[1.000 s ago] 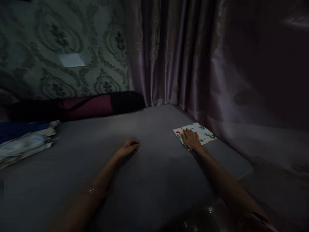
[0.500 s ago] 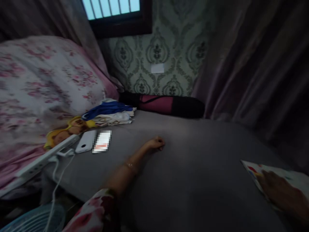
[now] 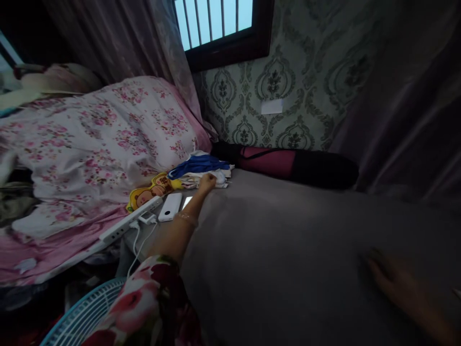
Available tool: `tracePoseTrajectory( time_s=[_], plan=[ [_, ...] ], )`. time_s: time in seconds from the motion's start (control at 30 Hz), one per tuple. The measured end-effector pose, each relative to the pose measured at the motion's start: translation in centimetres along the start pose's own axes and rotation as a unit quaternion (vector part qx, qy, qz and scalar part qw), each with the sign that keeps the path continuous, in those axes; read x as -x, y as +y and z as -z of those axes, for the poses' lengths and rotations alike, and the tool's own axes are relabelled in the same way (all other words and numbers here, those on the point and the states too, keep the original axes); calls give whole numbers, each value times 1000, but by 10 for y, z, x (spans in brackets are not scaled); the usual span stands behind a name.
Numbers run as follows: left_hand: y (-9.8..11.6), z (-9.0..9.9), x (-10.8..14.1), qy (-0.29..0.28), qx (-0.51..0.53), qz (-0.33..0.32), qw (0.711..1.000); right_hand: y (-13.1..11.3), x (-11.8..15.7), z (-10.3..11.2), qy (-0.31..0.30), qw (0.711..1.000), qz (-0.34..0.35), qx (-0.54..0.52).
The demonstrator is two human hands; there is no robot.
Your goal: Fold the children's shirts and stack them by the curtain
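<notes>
My left hand [image 3: 208, 182] is closed at the front of a pile of folded clothes [image 3: 200, 166], blue on top with white and cream layers below. Whether any cloth is between its fingers is hidden. Beside the left forearm lie a white power bank [image 3: 170, 207] and a bright-screened phone [image 3: 187, 202], partly covered by the arm. At the lower right, my right hand [image 3: 391, 271] is blurred over the grey bed surface [image 3: 288, 230]. Its thumb and fingers look apart, and I see nothing in them.
A white power strip [image 3: 131, 220] with plugged-in cables lies left of the power bank. Behind it is a yellow cartoon cushion [image 3: 151, 191]. A black and maroon long bag [image 3: 288, 163] runs along the wall. At lower left stands a blue fan [image 3: 90, 307]; floral bedding [image 3: 101, 139] rises behind.
My left hand has moved forward and left, from the bare bed surface to the clothes pile. My right hand has come off the light, colourful patterned item. The view has turned left.
</notes>
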State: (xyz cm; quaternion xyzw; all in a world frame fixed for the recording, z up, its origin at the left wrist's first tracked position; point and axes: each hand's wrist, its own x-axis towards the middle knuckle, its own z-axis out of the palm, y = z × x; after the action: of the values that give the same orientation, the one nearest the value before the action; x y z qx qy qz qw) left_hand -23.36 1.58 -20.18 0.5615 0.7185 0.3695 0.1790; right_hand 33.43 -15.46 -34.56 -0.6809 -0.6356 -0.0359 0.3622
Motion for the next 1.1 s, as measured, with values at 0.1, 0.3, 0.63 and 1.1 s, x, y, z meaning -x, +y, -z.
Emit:
tracePoseTrajectory(
  time_s=[0.1, 0.3, 0.63, 1.1],
  plan=[
    [-18, 45, -19, 105, -35, 8, 994, -31, -8, -29, -47, 999, 17, -19],
    [-52, 101, -41, 249, -128, 43, 959, -105, -21, -60, -85, 992, 73, -65],
    [-66, 111, -82, 149, -146, 81, 975, -170, -10, -109, -113, 986, 82, -92],
    [32, 70, -90, 239, 62, -222, 943, -179, -4, -96, -136, 984, 97, -55]
  ],
)
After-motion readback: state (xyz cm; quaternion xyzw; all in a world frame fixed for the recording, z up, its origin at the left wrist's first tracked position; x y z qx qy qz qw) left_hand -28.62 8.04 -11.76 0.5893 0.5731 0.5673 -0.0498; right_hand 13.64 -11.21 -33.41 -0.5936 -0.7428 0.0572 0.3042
